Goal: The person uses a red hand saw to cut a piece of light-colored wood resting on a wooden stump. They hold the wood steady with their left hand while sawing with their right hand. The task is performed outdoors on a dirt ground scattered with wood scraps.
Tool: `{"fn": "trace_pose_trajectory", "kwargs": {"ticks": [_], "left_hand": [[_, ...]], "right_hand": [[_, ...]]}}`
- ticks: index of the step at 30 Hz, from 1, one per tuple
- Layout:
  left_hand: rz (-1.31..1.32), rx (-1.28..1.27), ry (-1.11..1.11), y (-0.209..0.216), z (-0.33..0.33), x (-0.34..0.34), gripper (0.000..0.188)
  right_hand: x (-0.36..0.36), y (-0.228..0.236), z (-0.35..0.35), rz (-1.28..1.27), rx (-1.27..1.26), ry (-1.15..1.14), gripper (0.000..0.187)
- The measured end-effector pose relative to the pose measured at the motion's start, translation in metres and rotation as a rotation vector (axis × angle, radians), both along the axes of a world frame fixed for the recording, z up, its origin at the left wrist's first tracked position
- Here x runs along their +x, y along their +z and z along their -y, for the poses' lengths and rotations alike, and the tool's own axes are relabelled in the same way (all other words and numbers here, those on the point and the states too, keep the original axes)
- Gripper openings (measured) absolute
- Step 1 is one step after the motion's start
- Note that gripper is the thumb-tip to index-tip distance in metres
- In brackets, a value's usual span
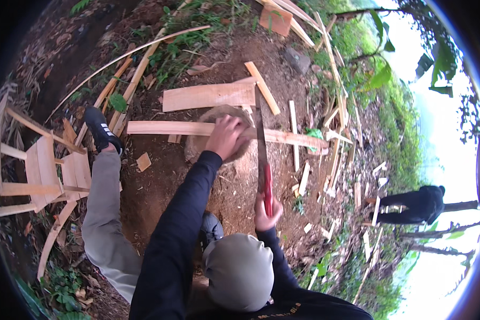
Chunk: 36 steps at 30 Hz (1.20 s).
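A long, narrow wooden board (pixel 165 127) lies crosswise over a round tree stump (pixel 196 151). My left hand (pixel 227 138) is closed over the board on top of the stump, fingers curled round its far edge. My right hand (pixel 266 214) grips the red handle of a handsaw (pixel 261 141), nearer to me and right of the stump. The saw's long dark blade points away from me and crosses the board just right of my left hand. Whether its teeth are in the wood, I cannot tell. Beyond the stump lies a wider plank (pixel 208 97).
A slatted wooden frame (pixel 42 170) stands at left, beside my outstretched leg (pixel 104 197). A short batten (pixel 262 88) and several offcuts lie about on the soil. Long strips (pixel 333 64) are heaped at the right. Another person (pixel 416 205) bends over farther right.
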<state>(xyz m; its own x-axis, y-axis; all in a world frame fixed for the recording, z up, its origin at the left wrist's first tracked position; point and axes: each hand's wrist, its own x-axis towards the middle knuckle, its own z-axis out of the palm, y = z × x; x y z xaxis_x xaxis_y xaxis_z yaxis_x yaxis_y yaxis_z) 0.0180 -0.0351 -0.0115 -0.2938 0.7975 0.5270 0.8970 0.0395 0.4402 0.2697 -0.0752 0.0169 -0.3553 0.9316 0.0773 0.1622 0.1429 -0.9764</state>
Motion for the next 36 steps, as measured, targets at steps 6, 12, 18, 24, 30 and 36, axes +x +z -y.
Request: {"fn": "trace_pose_trajectory", "kwargs": {"ticks": [6, 12, 18, 24, 30, 36], "left_hand": [[-0.126, 0.056, 0.125, -0.003, -0.01, 0.0, 0.034], [-0.019, 0.073, 0.042, -0.004, -0.006, -0.008, 0.034], [0.013, 0.057, 0.009, 0.004, -0.017, 0.005, 0.034], [-0.001, 0.049, 0.012, 0.004, -0.011, 0.0, 0.033], [0.012, 0.012, 0.036, -0.001, -0.007, 0.003, 0.037], [-0.029, 0.032, 0.02, -0.004, -0.012, -0.006, 0.036]], "right_hand": [[0.022, -0.013, 0.023, -0.036, 0.004, -0.051, 0.017], [0.062, -0.016, 0.021, 0.08, -0.038, -0.014, 0.021], [0.019, 0.001, -0.013, 0.101, 0.057, -0.017, 0.025], [0.052, -0.011, 0.038, 0.105, 0.14, -0.058, 0.023], [0.0, -0.008, -0.024, 0.069, 0.014, 0.005, 0.02], [0.03, 0.0, 0.031, 0.17, 0.066, -0.015, 0.014]]}}
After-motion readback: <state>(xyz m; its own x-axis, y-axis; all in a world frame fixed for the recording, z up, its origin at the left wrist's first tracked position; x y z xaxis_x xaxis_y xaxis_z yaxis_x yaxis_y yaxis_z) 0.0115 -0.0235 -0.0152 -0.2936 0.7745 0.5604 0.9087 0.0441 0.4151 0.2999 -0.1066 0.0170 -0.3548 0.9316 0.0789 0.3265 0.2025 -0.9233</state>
